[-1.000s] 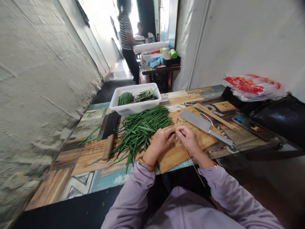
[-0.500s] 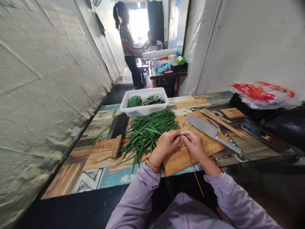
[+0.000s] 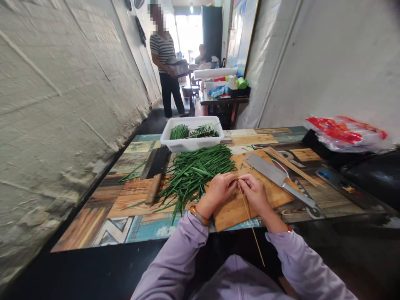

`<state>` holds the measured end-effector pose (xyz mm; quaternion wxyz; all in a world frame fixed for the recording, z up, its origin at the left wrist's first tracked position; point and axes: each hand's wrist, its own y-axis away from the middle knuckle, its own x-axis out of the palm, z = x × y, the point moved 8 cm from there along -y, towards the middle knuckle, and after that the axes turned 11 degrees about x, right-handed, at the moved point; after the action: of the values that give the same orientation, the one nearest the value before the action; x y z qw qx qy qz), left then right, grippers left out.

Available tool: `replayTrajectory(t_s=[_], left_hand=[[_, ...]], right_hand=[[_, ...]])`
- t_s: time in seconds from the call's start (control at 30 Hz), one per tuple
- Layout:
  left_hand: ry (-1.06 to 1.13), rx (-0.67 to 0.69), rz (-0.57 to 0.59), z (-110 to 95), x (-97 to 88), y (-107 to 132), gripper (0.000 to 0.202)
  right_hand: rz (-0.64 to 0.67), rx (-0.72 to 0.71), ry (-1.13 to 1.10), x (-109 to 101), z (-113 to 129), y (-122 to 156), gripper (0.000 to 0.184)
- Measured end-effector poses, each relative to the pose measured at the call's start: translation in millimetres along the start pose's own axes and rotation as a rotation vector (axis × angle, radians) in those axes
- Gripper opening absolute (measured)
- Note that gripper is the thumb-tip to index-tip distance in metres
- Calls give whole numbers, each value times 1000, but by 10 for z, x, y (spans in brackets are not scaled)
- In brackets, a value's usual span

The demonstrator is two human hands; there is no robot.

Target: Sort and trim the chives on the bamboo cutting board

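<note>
My left hand [image 3: 220, 189] and my right hand [image 3: 254, 192] meet fingertip to fingertip above the wooden cutting board [image 3: 231, 216]. A thin bamboo skewer [image 3: 253, 227] slants down from between the pinched fingers of my right hand, its lower end past the table edge. My left hand is closed in a pinch on a bit of green chive, mostly hidden by the fingers. Left of my hands lies a loose heap of green chives [image 3: 196, 168], partly on the board. A cleaver [image 3: 267, 168] rests on the board's right side.
Behind the heap stands a white tub [image 3: 192, 145] with bundled chives. A dark-bladed knife with a wooden handle [image 3: 153, 189] lies left, loose skewers [image 3: 290, 164] right. A red-and-clear plastic package [image 3: 345, 131] sits far right. A person [image 3: 164, 52] stands beyond, holding a container.
My hands stay together, with the fingertips slightly shifted and the skewer's lower end a little lower. The person behind has turned toward me and now carries a container. The view has shifted slightly.
</note>
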<state>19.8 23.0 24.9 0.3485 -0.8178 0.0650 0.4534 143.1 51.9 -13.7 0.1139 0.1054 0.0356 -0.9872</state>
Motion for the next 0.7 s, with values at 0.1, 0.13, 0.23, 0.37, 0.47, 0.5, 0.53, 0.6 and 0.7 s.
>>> replayTrajectory(t_s=[0.1, 0.13, 0.23, 0.37, 0.47, 0.5, 0.53, 0.6, 0.7], left_hand=[[-29, 15, 3, -11, 15, 4, 12], [-47, 20, 10, -16, 25, 5, 12], [-102, 31, 41, -24, 61, 4, 15], [-159, 31, 99, -20, 94, -3, 17], [-239, 4, 147, 10, 82, 1, 18], [-273, -9, 160, 22, 68, 10, 20], [-307, -19, 173, 31, 49, 23, 22], [-372, -34, 200, 41, -7, 67, 23], [-488, -53, 208, 45, -166, 179, 23]], right_hand=[[15, 57, -40, 18, -54, -17, 35], [18, 65, -39, 23, -68, -20, 37], [14, 82, -49, 20, -105, -31, 39], [-30, 115, -122, -30, -121, -45, 37], [-71, 157, -209, -84, -115, -54, 37], [-89, 171, -244, -107, -114, -55, 37], [-112, 177, -282, -136, -111, -54, 36], [-143, 173, -347, -182, -102, -51, 35], [-159, 162, -398, -219, -100, -45, 32]])
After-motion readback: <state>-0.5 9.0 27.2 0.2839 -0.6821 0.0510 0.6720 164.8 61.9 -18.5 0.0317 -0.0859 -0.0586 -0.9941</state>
